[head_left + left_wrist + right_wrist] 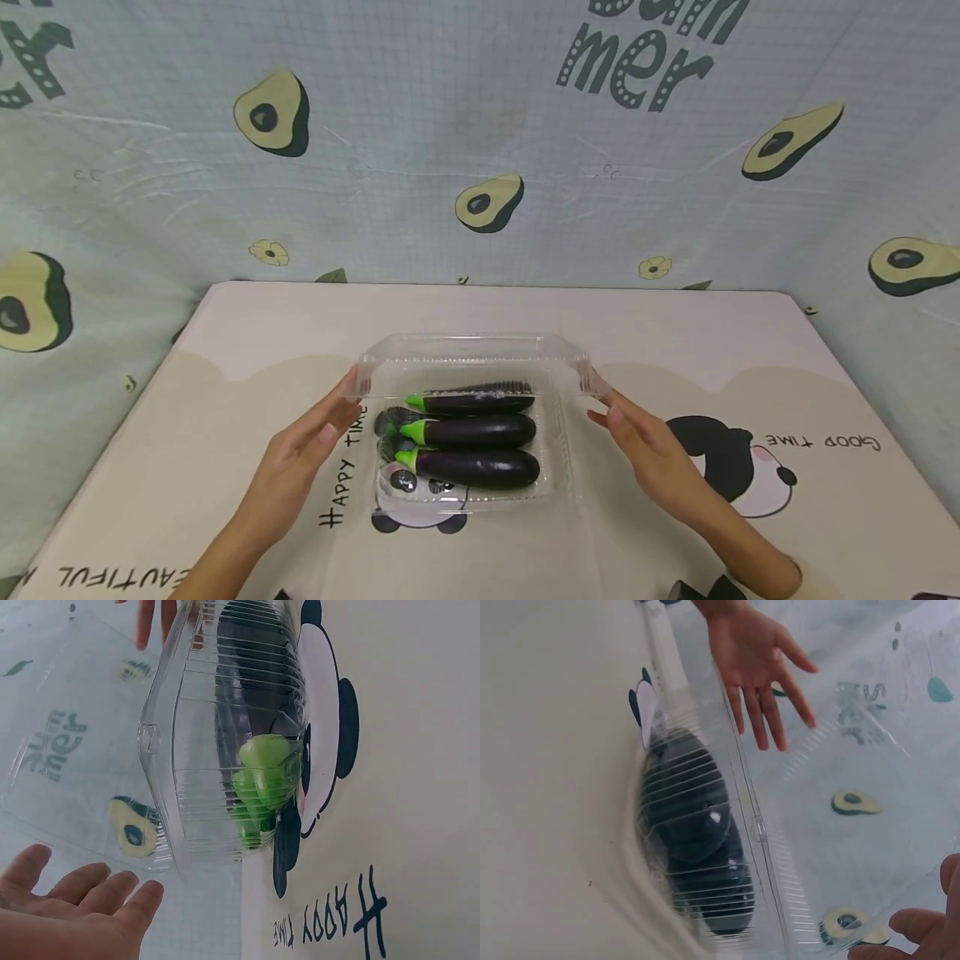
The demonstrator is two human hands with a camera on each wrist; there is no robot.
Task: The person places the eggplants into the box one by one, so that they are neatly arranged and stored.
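Observation:
Three dark purple eggplants (480,431) with bright green caps lie in a row inside a clear plastic clamshell box (557,467). Its see-through lid (472,346) stands raised at the far side. My left hand (303,442) reaches up to the lid's left end, fingers extended, palm turned inward. At the opposite end, the fingertips of my right hand (648,446) are right at the lid's edge, the thumb spread apart. The left wrist view shows the left hand's fingers (139,904) straight beside the lid. In the right wrist view, the right hand (926,930) is partly cut off.
The box rests on a pale tablecloth (465,558) printed with pandas and lettering. Behind the table hangs a light curtain (375,192) with avocado prints. Dark objects (705,590) poke in at the bottom edge near my right forearm.

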